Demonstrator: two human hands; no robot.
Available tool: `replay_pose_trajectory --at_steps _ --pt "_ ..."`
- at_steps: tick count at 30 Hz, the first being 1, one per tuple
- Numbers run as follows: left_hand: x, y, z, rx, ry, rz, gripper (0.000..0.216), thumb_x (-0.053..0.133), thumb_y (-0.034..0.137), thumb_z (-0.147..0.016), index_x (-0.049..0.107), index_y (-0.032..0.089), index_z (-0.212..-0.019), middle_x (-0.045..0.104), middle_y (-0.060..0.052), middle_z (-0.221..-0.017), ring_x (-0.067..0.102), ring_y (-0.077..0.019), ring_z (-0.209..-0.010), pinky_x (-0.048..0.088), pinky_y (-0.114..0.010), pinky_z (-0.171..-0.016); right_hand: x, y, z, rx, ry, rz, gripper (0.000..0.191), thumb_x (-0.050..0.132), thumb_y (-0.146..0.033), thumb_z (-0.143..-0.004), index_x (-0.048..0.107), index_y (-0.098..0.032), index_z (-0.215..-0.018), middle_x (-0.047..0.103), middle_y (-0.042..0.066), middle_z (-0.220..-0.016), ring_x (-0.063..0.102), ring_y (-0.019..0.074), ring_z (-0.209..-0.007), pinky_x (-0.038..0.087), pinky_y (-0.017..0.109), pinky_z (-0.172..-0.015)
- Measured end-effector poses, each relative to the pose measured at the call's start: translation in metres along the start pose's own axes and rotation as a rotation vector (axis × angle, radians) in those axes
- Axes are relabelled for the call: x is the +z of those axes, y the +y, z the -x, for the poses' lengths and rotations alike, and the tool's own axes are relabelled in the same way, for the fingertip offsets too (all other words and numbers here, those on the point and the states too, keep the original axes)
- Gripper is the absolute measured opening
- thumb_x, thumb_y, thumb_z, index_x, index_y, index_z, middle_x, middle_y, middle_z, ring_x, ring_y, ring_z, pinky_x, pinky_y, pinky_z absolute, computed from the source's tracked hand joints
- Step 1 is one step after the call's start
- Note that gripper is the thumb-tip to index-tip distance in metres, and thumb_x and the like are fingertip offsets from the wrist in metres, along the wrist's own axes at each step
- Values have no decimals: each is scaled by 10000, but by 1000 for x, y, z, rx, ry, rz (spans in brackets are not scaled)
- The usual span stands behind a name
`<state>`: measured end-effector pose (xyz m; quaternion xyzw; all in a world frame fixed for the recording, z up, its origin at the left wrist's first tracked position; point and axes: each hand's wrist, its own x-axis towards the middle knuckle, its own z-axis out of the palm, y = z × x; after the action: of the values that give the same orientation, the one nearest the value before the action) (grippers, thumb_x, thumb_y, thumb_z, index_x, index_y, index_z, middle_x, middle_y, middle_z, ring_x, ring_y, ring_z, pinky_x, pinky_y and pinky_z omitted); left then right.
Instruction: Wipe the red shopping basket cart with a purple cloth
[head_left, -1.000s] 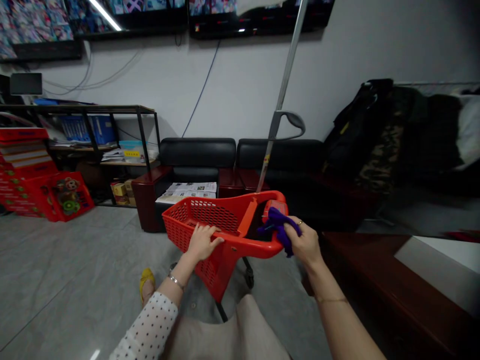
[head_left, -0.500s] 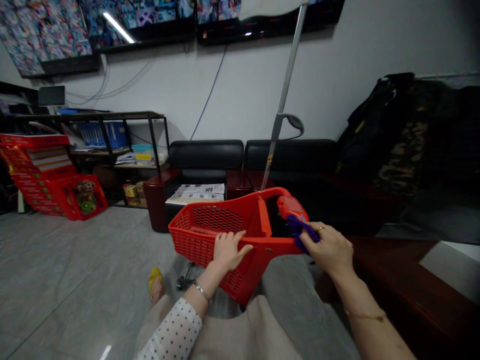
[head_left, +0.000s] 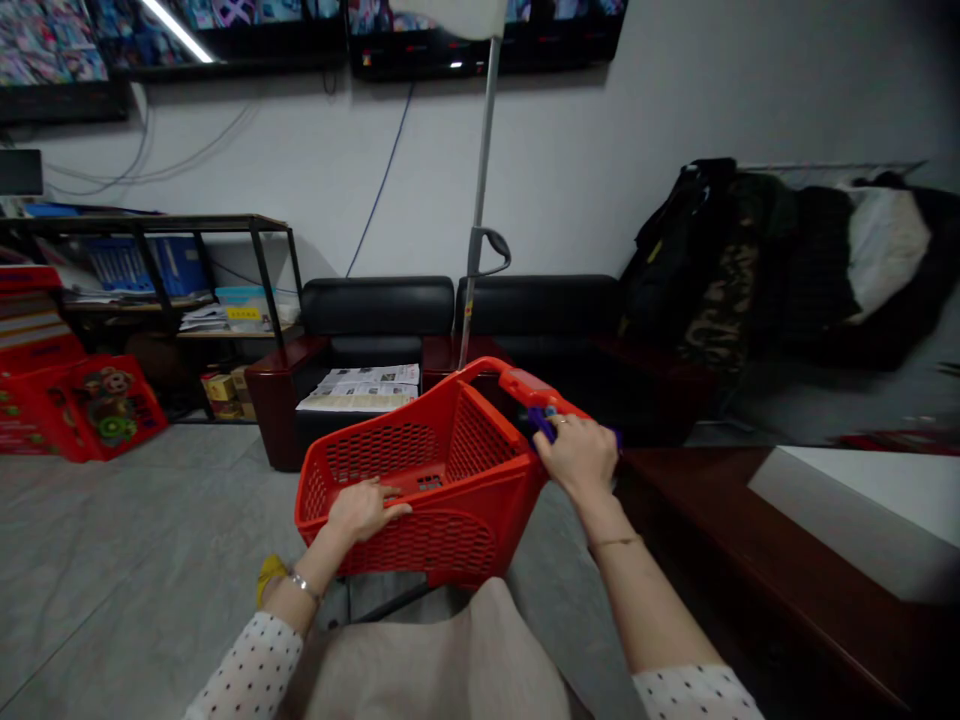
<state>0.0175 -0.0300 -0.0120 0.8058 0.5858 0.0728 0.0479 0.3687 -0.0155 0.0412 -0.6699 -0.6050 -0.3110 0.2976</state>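
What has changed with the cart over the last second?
The cart has turned, one side now facing the person. The right hand slid the cloth up beside the handle grip. The left hand stays on the rim; the cloth stays held.

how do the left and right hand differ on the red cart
The left hand lies flat and open on the near rim of the red cart; the right hand is closed on a purple cloth at the handle end. The left sits lower and nearer, the right higher. Both are at the cart and wear a bracelet.
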Motion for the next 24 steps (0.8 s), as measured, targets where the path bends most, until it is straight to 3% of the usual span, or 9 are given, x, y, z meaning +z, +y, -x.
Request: replay_pose_trajectory --at_steps 4,7,9,11,15,18,21,24 --pt "1 10 -2 -21 -13 -7 646 317 715 -875 626 307 -1268 677 -137 -1236 643 -345 -1119 516 -437 -854 9 -73 36 -181 -31 -120 234 617 -363 -821 690 -157 -906 668 92 -821 543 223 -798 309 366 -764" --pt "-2 10 -3 -47 -100 -5 684 236 720 -885 624 310 -1270 722 -131 -1128 679 -337 -1039 517 -421 -826 13 -99 48 -315 -130 -170 241 618 -406 -846 680 -182 -909 674 85 -842 543 218 -833 303 361 -795" --pt "-5 10 -3 -57 -156 3 704 214 717 -888 638 292 -1255 731 -133 -1097 681 -323 -1035 510 -390 -831 14 -90 42 -377 -184 -162 259 606 -423 -857 683 -190 -940 685 81 -873 546 215 -845 296 354 -793" --pt "-8 11 -1 -57 -173 16 698 210 703 -897 644 282 -1246 724 -126 -1120 672 -306 -1059 499 -362 -849 15 -62 27 -376 -198 -139 267 596 -417 -859 691 -189 -960 695 79 -890 550 215 -851 292 347 -787" --pt "-6 16 1 -45 -157 22 668 191 677 -914 676 304 -1183 725 -93 -1126 666 -287 -1074 493 -355 -873 20 6 -10 -161 -138 -121 272 546 -361 -865 708 -168 -968 704 83 -882 561 215 -837 293 333 -772" --pt "2 20 -1 -28 -118 18 640 209 662 -922 625 314 -1261 687 -86 -1234 602 -295 -1199 488 -385 -926 26 19 -20 -28 -100 -116 277 531 -351 -857 711 -161 -949 701 91 -868 552 220 -809 287 333 -755" --pt "10 25 -6 -10 -80 22 622 229 643 -933 566 301 -1329 641 -63 -1317 449 -274 -1363 472 -402 -987 30 -17 0 -18 -72 -85 267 537 -348 -855 702 -154 -938 684 95 -851 532 228 -806 277 346 -762" --pt "14 28 -10 17 -42 20 605 245 617 -945 539 278 -1350 609 -47 -1361 349 -250 -1426 455 -400 -1025 31 -80 39 -161 -108 -148 254 570 -377 -856 693 -166 -926 671 87 -848 515 222 -823 275 351 -795"
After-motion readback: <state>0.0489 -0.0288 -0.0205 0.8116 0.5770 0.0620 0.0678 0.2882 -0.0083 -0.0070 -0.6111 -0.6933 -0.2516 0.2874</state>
